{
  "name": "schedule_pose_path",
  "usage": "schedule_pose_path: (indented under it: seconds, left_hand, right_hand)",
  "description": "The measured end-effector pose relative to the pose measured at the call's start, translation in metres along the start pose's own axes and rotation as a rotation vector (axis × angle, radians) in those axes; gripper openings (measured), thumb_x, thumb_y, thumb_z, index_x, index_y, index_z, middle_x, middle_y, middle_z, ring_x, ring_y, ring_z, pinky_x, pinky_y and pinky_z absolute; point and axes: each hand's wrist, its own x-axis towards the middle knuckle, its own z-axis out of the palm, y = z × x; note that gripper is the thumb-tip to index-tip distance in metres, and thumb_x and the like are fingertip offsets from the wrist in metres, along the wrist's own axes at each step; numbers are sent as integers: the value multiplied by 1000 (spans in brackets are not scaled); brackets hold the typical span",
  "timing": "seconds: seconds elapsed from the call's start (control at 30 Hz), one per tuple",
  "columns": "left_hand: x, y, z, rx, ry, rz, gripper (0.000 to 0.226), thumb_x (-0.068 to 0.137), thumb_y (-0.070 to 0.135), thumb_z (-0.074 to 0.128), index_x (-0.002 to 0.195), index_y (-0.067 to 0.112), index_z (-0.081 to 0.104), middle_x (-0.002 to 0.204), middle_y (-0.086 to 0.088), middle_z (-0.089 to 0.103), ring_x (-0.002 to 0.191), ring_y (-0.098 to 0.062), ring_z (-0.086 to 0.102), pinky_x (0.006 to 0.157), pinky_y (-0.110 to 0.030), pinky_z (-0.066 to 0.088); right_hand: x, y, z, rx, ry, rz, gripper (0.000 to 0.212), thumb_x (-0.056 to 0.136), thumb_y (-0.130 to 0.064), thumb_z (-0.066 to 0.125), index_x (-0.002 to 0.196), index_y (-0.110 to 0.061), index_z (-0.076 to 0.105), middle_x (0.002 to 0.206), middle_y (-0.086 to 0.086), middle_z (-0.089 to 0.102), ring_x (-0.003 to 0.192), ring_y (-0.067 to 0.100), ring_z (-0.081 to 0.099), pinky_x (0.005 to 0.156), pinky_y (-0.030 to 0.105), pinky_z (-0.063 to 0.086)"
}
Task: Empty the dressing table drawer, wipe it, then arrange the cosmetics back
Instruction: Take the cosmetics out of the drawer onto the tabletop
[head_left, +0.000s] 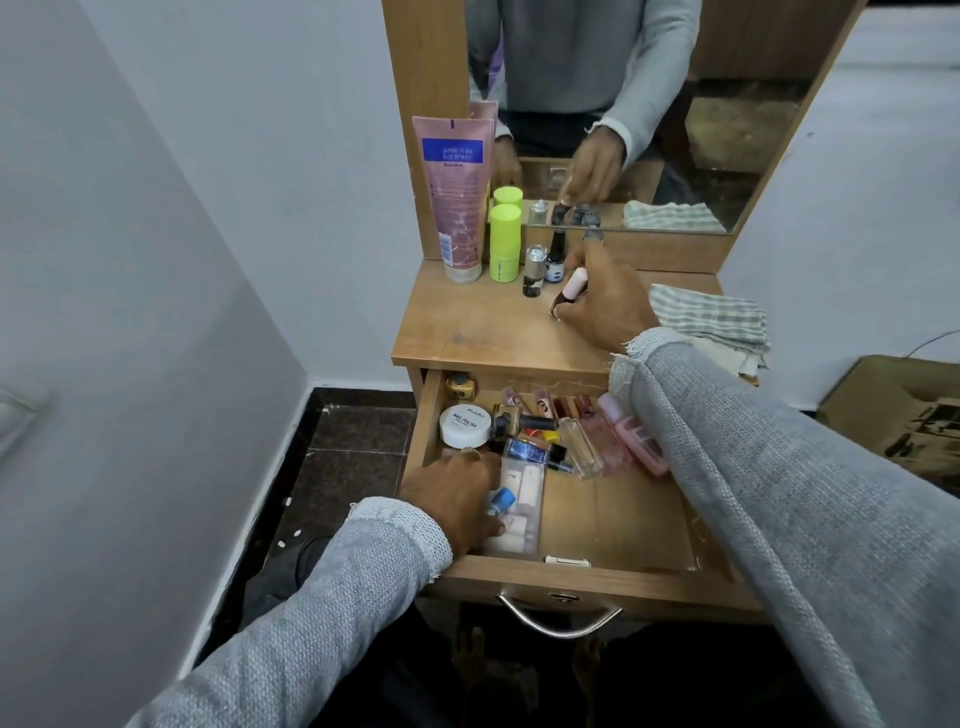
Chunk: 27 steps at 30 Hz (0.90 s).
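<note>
Head view: pink-capped bottle (570, 287) gripped by right hand (602, 306), best stood upright beside tabletop's black bottle (556, 256); left hand (457, 499) grips blue-capped bottle (500, 501) in drawer (571, 574).

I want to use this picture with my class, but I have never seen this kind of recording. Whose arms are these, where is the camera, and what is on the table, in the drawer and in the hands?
There is no machine here: a person wears a wide-angle camera on the head, so you look down along their own grey-sleeved arms. The mirror behind shows their reflection.

On the dressing table top stand a pink tube, a green stick and two small bottles; a checked cloth lies at the right.

The right hand holds a small pale pink bottle just above the top.

The drawer is pulled open and holds many cosmetics, among them a white nail polish jar. The left hand reaches inside and grips a blue-capped item beside a clear box.
</note>
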Motion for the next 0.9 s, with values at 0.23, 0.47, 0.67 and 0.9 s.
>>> schedule_pose_path:
  seconds: [0.23, 0.47, 0.67, 0.9]
  left_hand:
    - [3, 3, -1, 143, -38, -12, 42, 84, 42, 66, 118, 20, 51, 124, -5, 57, 109, -26, 58, 83, -38, 45]
    - [2, 3, -1, 224, -70, -42, 42, 85, 45, 63, 113, 15, 57, 117, -7, 61, 104, -27, 61, 81, -36, 47]
    - [-5, 4, -7, 96, 18, -67, 29, 90, 41, 54, 111, 20, 56, 114, -6, 61, 100, -26, 60, 76, -35, 44]
    - [-6, -8, -47, -143, 213, -69, 19, 90, 44, 57, 99, 27, 61, 92, 5, 63, 79, -16, 61, 72, -34, 52]
  right_hand:
    - [9, -8, 15, -127, 75, -56, 50, 77, -7, 75, 115, -13, 43, 98, 15, 67, 88, 36, 64, 76, 45, 55]
    - [12, -11, 24, -209, 115, -137, 53, 78, 6, 68, 118, -11, 39, 90, 15, 68, 79, 37, 66, 67, 46, 56]
    - [0, -5, 23, -160, 149, -182, 76, 79, 0, 70, 141, -18, 30, 108, 13, 61, 90, 33, 64, 75, 44, 54]
    - [-31, -11, 18, -46, 298, -254, 57, 86, -21, 69, 134, -14, 41, 118, 9, 49, 82, 16, 55, 70, 27, 50]
